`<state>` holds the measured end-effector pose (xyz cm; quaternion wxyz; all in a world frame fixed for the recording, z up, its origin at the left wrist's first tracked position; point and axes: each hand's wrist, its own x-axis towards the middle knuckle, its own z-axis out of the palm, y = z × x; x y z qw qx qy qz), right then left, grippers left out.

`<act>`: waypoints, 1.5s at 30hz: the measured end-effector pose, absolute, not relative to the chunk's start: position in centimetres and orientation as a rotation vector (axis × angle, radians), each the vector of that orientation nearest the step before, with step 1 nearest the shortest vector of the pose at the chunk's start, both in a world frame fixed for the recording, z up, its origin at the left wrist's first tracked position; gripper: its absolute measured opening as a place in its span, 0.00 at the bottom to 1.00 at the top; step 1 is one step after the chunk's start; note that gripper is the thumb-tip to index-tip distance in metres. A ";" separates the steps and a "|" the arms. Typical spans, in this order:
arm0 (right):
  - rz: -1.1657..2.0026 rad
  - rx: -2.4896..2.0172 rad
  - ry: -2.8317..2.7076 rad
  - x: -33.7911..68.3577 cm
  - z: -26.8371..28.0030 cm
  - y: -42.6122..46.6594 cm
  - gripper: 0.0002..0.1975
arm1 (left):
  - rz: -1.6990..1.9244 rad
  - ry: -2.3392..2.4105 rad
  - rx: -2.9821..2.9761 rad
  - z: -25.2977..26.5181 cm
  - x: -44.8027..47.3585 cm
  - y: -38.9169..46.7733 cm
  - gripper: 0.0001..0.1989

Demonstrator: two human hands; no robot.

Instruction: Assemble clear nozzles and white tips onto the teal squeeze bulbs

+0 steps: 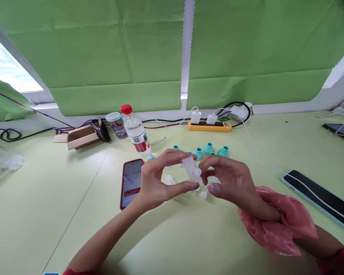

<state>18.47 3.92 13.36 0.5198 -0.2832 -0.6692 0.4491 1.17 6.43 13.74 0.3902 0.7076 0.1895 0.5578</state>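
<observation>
A small translucent white plastic part [192, 170] is pinched between the thumb and fingers of my left hand [156, 183], raised over the table. My right hand [236, 183] is close at the part's right side. Its fingers are bent and its thumb stands apart from them; whether a fingertip touches the part I cannot tell. Just beyond both hands are several teal, cone-shaped pieces with narrow necks [208, 148]. Small white pieces [203, 194] are scattered on the table beneath the hands, partly hidden by them.
A phone with a timer [129, 183] lies left of my left hand, near a water bottle [136, 131] and a can [116, 124]. Behind are an open carton [84, 137] and an orange power strip [209, 126]. Another phone [321, 194] lies right. A pink plastic covering [278, 221] surrounds my right wrist.
</observation>
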 end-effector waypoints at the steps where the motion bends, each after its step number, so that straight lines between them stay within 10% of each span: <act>1: 1.195 -0.683 -1.592 18.5 13.4 4.1 0.08 | 1.466 0.441 1.865 13.7 1.3 6.4 0.25; 45: 1.720 -0.500 -1.387 17.9 13.6 4.5 0.03 | 1.577 0.266 2.243 13.9 1.8 6.1 0.27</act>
